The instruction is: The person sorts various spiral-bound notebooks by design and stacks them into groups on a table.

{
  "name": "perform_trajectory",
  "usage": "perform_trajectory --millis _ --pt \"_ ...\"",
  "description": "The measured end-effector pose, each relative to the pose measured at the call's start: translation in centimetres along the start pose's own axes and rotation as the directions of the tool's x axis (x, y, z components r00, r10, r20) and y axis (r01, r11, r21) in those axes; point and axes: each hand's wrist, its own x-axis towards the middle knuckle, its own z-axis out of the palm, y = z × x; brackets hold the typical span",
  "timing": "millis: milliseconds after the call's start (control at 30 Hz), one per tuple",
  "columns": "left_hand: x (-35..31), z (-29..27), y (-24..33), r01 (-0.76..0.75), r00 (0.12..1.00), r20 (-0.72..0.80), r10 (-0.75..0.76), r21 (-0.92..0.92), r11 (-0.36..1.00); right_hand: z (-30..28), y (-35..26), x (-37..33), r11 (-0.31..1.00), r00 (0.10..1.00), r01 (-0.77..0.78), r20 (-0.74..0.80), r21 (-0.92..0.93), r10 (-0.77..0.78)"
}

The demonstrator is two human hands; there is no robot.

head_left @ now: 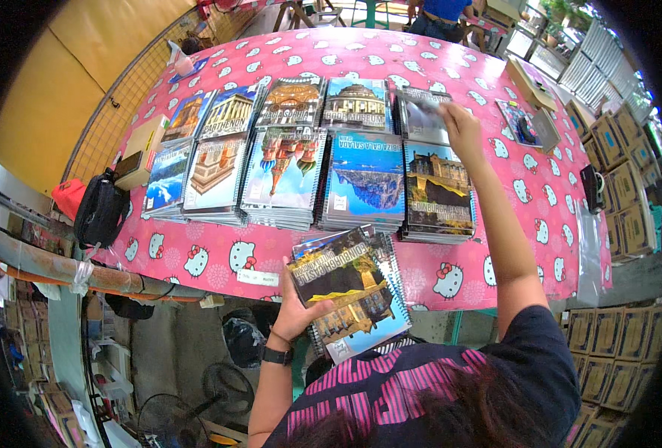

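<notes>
My left hand [297, 308] is wrapped round the edge of a small bundle of spiral notebooks [353, 291], held against my body in front of the table's near edge. The top cover shows a lit castle-like building, turned upside down to me. My right arm reaches across the table, and my right hand [461, 131] is closed on the edge of a blurred, greyish spiral notebook [423, 119] at the far-right stack. Nearer me, directly below it, stands a stack of castle-cover notebooks [439, 187]. To its left is a stack with a blue sea cover [362, 179].
More notebook stacks [282, 168] fill two rows on the pink patterned table [271, 52]. A black bag [101, 209] stands at the left edge; an open box [546, 131] lies at the right. Cartons [618, 340] are piled beyond the right side. Another person [443, 15] sits far back.
</notes>
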Motion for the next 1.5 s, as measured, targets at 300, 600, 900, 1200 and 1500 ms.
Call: perform_trajectory --millis 300,600,900,1200,1500 --pt "0.9 0.2 2.1 0.032 0.993 -0.108 -0.057 -0.22 0.975 2.6 -10.3 -10.8 0.911 0.644 0.375 0.755 -0.173 -0.122" --pt "-1.2 0.4 0.5 -0.014 0.97 -0.218 -0.107 -0.49 0.871 0.7 -8.1 -11.5 0.945 0.451 0.278 0.846 0.17 -0.285" --pt "-1.5 -0.1 0.6 -0.011 0.972 -0.207 -0.11 -0.508 0.861 0.9 -5.7 -10.2 0.911 0.738 0.413 0.583 0.009 -0.34" --pt "-0.4 0.2 1.4 -0.009 0.961 -0.193 -0.2 -0.741 0.672 -2.1 -16.5 -5.4 0.832 0.364 -0.134 0.808 0.538 -0.464" --pt "-0.7 0.1 1.7 -0.032 0.957 -0.265 -0.115 -0.492 0.87 5.7 -5.8 -6.5 0.976 0.891 0.21 0.423 -0.061 -0.166"
